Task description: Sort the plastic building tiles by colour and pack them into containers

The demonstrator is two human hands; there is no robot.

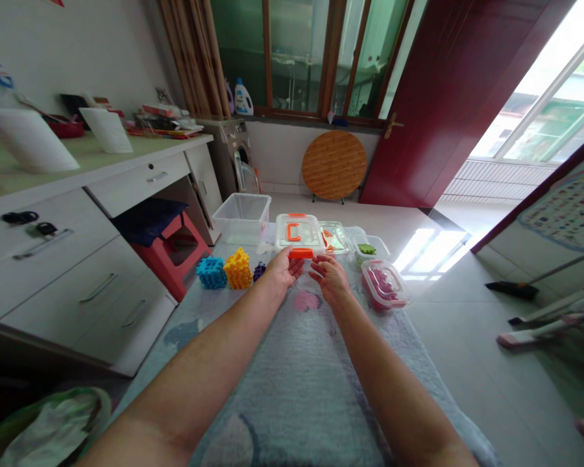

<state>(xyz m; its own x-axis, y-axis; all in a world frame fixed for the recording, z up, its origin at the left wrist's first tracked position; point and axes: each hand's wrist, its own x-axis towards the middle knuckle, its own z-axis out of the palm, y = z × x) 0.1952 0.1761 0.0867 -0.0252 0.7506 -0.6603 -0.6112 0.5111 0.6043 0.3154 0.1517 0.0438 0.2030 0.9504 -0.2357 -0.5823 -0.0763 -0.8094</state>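
A clear lidded box [299,228] with an orange handle and orange latches stands at the far end of the cloth-covered table. My left hand [286,269] is at its near side, palm partly up and fingers stretched out, the thumb by the front orange latch [302,253]. Just right of that latch is my right hand [331,277], its fingers apart and slightly bent, holding nothing I can see. Left of my left hand sit a blue block stack [211,272], a yellow block stack [238,268] and a dark purple piece [259,271], partly hidden by my hand.
An uncovered clear bin [242,220] stands at the back left. To the right are a clear container with orange pieces [335,239], a tub with green pieces [367,250] and a lidded box of pink pieces [384,285]. A red stool [175,250] borders the table's left side.
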